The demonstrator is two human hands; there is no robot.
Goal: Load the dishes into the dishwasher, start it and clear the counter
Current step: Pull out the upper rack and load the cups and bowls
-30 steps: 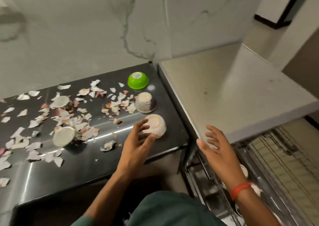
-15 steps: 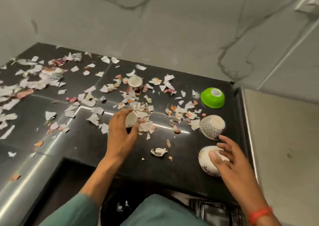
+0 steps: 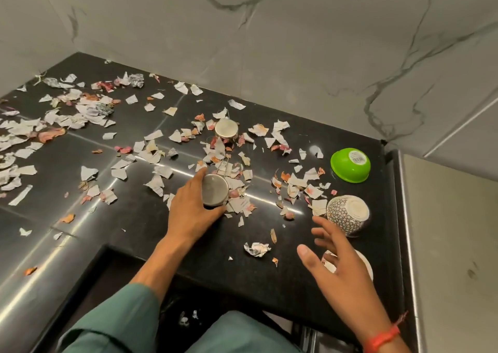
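Four bowls remain unloaded on the black stone bench (image 3: pixel 113 234), amid torn paper scraps (image 3: pixel 80 115). The left hand (image 3: pixel 192 212) grips an upturned small round steel bowl (image 3: pixel 214 193) mid-bench; the right hand (image 3: pixel 341 269), fingers spread wide, hovers near right.

A second ago the left hand (image 3: pixel 192 212) cupped the white bowl (image 3: pixel 361 263) near the counter's right end; it has since swung left and now grips a small steel cup (image 3: pixel 214 193) lying upside down among the paper scraps. The right hand (image 3: pixel 342 269), first out over the open dishwasher, then laid on the white bowl, has lifted off and hovers above it with fingers spread
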